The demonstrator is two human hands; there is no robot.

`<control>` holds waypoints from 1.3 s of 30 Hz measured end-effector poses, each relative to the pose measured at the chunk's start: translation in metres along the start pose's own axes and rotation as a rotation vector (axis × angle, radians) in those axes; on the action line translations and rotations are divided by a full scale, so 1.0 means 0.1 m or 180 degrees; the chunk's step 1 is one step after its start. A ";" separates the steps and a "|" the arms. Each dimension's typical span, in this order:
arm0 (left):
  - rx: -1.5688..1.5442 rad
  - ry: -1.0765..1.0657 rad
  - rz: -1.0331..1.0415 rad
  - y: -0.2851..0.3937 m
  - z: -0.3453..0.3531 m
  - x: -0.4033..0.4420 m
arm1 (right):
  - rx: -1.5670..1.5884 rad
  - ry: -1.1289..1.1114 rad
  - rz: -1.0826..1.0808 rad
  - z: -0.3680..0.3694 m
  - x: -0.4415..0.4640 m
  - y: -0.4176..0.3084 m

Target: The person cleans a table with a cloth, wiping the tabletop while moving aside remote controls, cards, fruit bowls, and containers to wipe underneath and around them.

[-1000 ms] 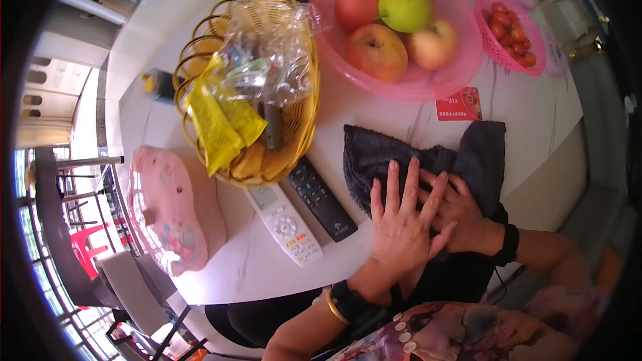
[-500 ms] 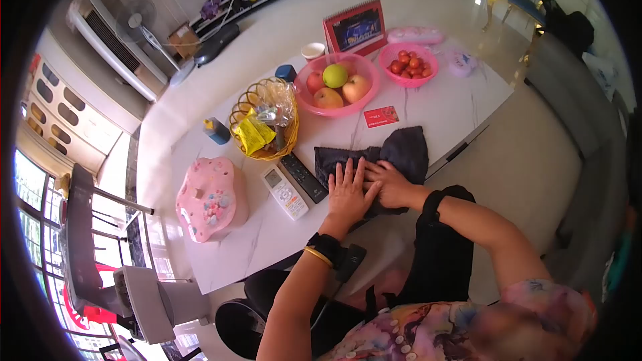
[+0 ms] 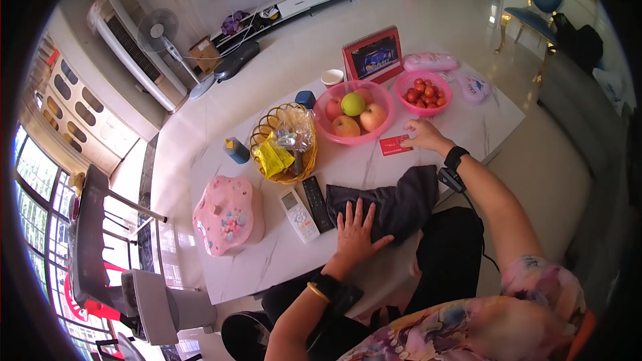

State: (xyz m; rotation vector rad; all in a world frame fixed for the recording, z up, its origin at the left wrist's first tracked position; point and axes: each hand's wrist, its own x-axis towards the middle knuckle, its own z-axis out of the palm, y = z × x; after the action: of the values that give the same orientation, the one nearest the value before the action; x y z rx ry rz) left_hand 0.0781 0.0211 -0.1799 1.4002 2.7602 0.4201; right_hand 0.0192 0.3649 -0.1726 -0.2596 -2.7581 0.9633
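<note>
A dark grey cloth (image 3: 408, 200) lies crumpled along the near edge of the white marbled table (image 3: 231, 264). Flat on its left part rests my left hand (image 3: 358, 230), fingers spread. My right hand (image 3: 428, 137) is at the right end of a small red card (image 3: 393, 146), its fingers bent in a pinch at the card's edge. The card still lies on the tabletop. Just left of the cloth are a black remote control (image 3: 317, 204) and a white remote control (image 3: 299, 215).
Behind the card stand a pink bowl of apples (image 3: 324, 130), a pink basket of small red fruit (image 3: 441, 108) and a desk calendar (image 3: 372, 55). Further left are a wicker basket (image 3: 307, 167) with packets, a blue bottle (image 3: 236, 150) and a pink box (image 3: 227, 215).
My right hand has left the cloth and moved up to the red card. My left hand stays on the cloth, which is now spread wider to the right. The view has shifted.
</note>
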 end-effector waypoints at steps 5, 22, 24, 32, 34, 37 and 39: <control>-0.0171 -0.0055 0.0079 -0.03 -0.01 0.03 | -0.0626 -0.0096 -0.0112 0.23 0.08 0.20; -0.0312 0.0065 0.0105 -0.04 -0.05 0.08 | 0.1480 -0.0226 0.1489 -0.93 -0.71 0.69; -0.0302 0.0064 0.0102 -0.03 -0.07 0.09 | -0.2093 0.0918 0.1326 -0.93 -0.71 0.67; -0.0282 0.0079 0.0093 -0.04 -0.08 0.10 | 0.0907 -0.0020 0.0168 -0.48 -0.35 -0.63; -0.0276 0.0119 0.0092 -0.05 -0.07 0.10 | 0.1267 0.0047 0.0368 -0.34 -0.09 -0.39; -0.0290 0.0113 0.0096 -0.04 -0.07 0.10 | 0.3167 -0.0275 0.1634 -0.14 0.26 -0.08; -0.0295 0.0129 0.0105 -0.06 -0.07 0.10 | 0.3462 -0.0236 0.1546 -0.08 0.36 -0.21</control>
State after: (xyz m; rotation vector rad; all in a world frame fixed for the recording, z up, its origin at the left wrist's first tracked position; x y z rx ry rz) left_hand 0.0665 0.0246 -0.1736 1.4331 2.7132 0.5761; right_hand -0.0152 0.3615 -0.1485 -0.6871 -1.8256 2.4016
